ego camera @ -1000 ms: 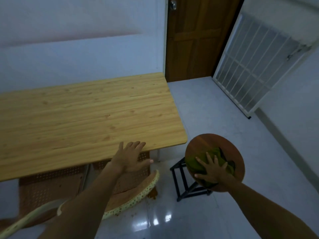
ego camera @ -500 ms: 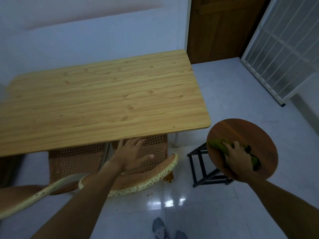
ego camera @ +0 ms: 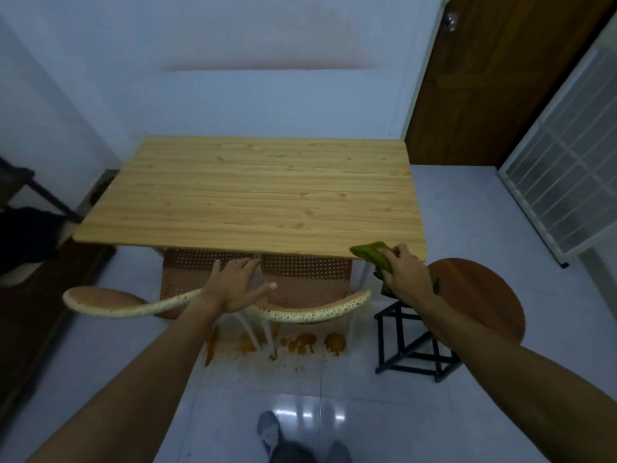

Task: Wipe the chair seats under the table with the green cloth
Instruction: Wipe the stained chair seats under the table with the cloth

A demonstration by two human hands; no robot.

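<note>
Right hand (ego camera: 405, 274) clutching green cloth (ego camera: 372, 256) — left hand (ego camera: 233, 287) spread empty over chair seats (ego camera: 302, 277), by table (ego camera: 253, 192)

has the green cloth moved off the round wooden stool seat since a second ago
Yes. The green cloth, gripped in the right hand, has lifted off the round brown wooden stool seat leftward, toward the light wooden table.

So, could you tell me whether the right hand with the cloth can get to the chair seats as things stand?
Probably yes: the right hand grips the cloth beside the nearer seat, whose front half is uncovered; the table covers the back.
</note>
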